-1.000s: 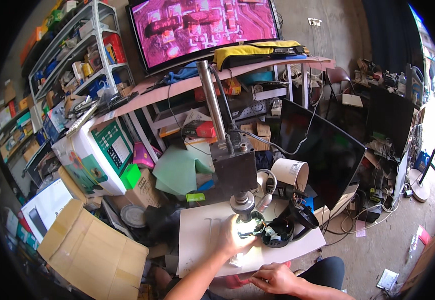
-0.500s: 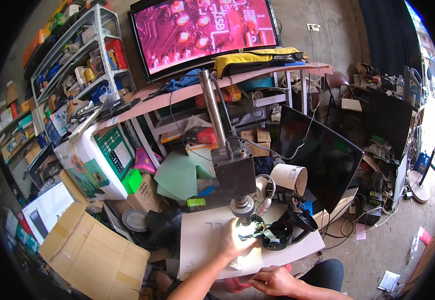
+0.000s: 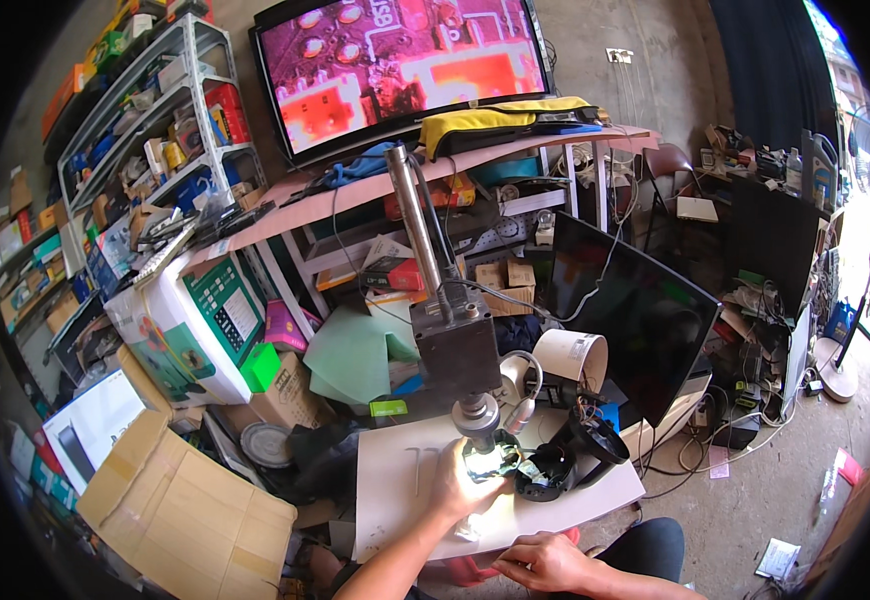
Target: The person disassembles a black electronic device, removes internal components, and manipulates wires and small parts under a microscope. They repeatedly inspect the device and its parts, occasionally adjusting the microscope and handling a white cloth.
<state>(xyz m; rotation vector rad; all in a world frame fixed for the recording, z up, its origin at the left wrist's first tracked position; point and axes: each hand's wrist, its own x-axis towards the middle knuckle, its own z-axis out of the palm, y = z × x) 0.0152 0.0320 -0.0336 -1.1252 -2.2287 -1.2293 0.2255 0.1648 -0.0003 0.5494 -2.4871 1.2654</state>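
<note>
Under the lens of a microscope camera (image 3: 474, 415) on a steel post, my left hand (image 3: 458, 483) is closed around a small circuit board in a dark housing (image 3: 488, 460). Bright light washes out part of the board. Just right of it on the white board-topped table (image 3: 385, 500) lies a pair of black headphones (image 3: 592, 440) with an opened ear cup (image 3: 547, 473), its inside showing. My right hand (image 3: 545, 560) is at the table's front edge above my knee, with its fingers curled together; whether anything is in them is hidden. A large screen (image 3: 405, 70) displays the board magnified in pink and red.
A dark monitor panel (image 3: 635, 315) leans behind the table, beside a white cylinder (image 3: 572, 357). Hex keys (image 3: 423, 465) lie on the tabletop. An open cardboard box (image 3: 190, 505) stands at left, with boxes and loaded shelves (image 3: 150, 120) beyond. Cables trail across the floor (image 3: 735, 490).
The magnified picture on the screen has shifted to another part of the board, now with bright red blocks along the bottom. My view has moved slightly; both hands keep nearly the same pose.
</note>
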